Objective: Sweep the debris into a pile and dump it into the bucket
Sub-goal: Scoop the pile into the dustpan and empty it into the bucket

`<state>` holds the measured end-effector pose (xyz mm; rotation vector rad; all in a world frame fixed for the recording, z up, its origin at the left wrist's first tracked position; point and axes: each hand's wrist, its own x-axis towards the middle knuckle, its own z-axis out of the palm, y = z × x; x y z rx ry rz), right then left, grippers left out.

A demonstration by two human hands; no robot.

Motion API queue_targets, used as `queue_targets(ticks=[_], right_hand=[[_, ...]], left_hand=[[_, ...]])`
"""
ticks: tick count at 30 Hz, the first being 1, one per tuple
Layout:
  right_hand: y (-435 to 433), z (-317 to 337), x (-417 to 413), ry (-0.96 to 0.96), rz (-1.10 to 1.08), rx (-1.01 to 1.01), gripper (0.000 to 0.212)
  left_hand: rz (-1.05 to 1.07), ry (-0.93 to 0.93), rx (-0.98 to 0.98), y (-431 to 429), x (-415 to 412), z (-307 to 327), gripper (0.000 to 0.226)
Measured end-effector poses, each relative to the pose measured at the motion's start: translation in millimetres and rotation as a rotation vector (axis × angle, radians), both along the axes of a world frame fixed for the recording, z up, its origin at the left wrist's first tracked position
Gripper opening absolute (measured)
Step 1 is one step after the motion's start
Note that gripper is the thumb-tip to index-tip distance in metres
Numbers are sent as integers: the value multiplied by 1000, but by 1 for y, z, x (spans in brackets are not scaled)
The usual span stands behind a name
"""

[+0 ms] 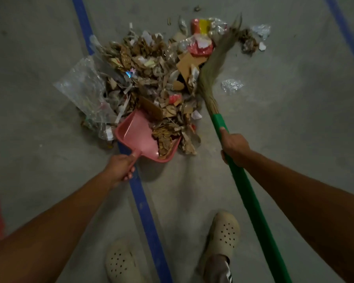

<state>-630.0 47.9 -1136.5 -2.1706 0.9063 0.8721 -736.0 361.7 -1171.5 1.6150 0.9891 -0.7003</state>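
A heap of debris [151, 78], made of cardboard scraps, paper, dry leaves and clear plastic, lies on the grey floor ahead of me. My left hand [121, 166] grips the handle of a pink dustpan [139, 137]; its mouth is pushed into the near edge of the heap and some scraps lie in its right side. My right hand [233, 148] is closed around the green handle of a broom [251, 205]. The broom's straw head [215, 64] reaches along the heap's right side, blurred at its tip. No bucket is in view.
A blue floor line [147, 217] runs from the far left under the heap to between my feet. Loose plastic bits [231, 85] and a small clump [249, 40] lie right of the broom. My two pale clogs [225, 233] stand at the bottom edge.
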Motion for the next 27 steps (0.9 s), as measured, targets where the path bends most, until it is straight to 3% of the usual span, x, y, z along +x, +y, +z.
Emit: queue_targets(ticks=[5, 10, 19, 27], right_hand=[[9, 2, -26, 44, 267, -3, 66], [-3, 13, -65, 121, 499, 11, 63], [14, 44, -91, 184, 539, 56, 58], [10, 141, -121, 88, 502, 66, 56]], left_hand=[[-33, 144, -70, -2, 19, -13, 45], [-15, 151, 34, -14, 24, -17, 48], [-8, 6, 1, -21, 11, 7, 52], [30, -59, -25, -33, -6, 105, 55]])
